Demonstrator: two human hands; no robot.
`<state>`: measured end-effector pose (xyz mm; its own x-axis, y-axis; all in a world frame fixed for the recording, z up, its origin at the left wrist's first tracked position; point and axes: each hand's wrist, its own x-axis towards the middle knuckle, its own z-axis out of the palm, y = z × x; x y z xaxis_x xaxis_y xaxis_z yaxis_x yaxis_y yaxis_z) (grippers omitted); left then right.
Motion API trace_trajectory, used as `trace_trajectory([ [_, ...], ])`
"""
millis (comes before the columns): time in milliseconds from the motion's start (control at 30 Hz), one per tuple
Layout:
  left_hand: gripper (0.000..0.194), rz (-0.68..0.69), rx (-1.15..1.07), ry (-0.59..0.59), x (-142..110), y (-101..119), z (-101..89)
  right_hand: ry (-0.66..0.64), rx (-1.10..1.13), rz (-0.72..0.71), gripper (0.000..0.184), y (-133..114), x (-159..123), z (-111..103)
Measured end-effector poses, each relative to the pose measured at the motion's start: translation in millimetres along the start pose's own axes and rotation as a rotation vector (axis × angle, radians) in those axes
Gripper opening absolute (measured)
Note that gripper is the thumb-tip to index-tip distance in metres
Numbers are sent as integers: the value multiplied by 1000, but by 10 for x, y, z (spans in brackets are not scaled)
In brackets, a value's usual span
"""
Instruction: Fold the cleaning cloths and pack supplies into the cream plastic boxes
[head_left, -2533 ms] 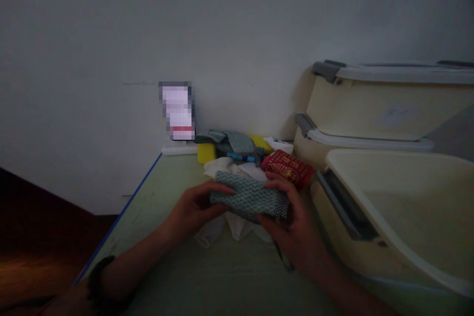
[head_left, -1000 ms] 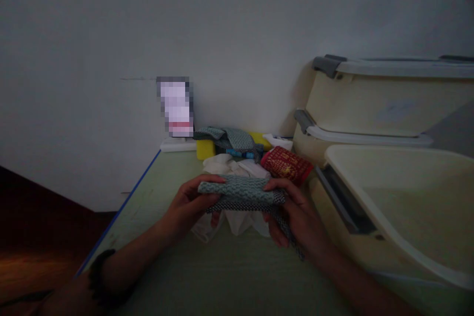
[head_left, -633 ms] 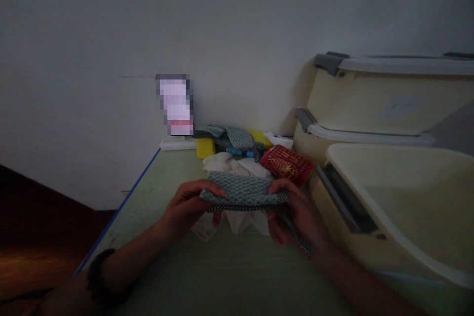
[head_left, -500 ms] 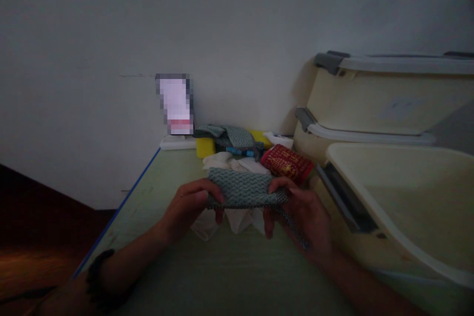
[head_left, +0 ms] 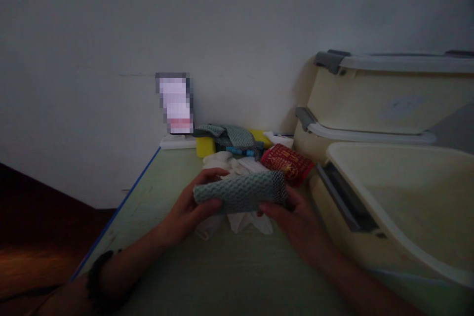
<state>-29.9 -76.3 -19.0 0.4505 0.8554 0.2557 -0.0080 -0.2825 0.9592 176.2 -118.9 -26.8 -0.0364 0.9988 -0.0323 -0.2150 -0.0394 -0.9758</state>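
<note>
A grey-green textured cloth point(head_left: 239, 191), rolled or folded into a thick bundle with a dark checked edge at its right end, is held above the table. My left hand point(head_left: 198, 202) grips its left end, thumb in front and fingers behind. At the right end my right hand point(head_left: 287, 210) closes on it, thumb along the lower front. Beneath and behind the bundle lie crumpled white gloves or cloths point(head_left: 237, 222), partly hidden by it. A red packet with gold print point(head_left: 287, 163) rests just beyond my right hand.
Another grey-green cloth point(head_left: 237, 136) drapes over yellow sponge-like blocks point(head_left: 205, 147) by the wall. A blurred-out phone point(head_left: 177, 106) stands on a white base point(head_left: 177, 143) at the back left. Cream plastic bins point(head_left: 370, 150) with grey handles occupy the right side of the green table point(head_left: 148, 192).
The cloth has gone from a flat folded strip with a hanging edge to a compact roll. Both hands have shifted their grip, thumbs now at the lower front.
</note>
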Motion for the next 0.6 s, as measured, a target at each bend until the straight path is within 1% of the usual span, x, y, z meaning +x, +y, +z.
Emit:
trace_trajectory([
  [67,37,-12,94,-28,7,16,-9,-25,-28,-9,24,-15,-8,-8],
  [167,25,-99,208,11,26,48,19,-10,-57,-22,23,-3,-17,4],
  [267,16,-154,206,40,53,74,59,19,-35,-58,21,78,-11,26],
  [367,18,-161,206,55,66,92,74,41,24,-73,22,168,1,34],
  [433,16,-162,238,29,60,95,63,59,24,-68,22,176,6,26],
  [467,16,-158,248,5,53,92,52,70,6,-65,21,157,7,20],
  [533,23,-141,235,-47,40,78,23,89,-61,-41,21,83,6,9],
  [600,29,-117,185,-68,31,55,-3,100,-128,-13,23,-7,0,10],
])
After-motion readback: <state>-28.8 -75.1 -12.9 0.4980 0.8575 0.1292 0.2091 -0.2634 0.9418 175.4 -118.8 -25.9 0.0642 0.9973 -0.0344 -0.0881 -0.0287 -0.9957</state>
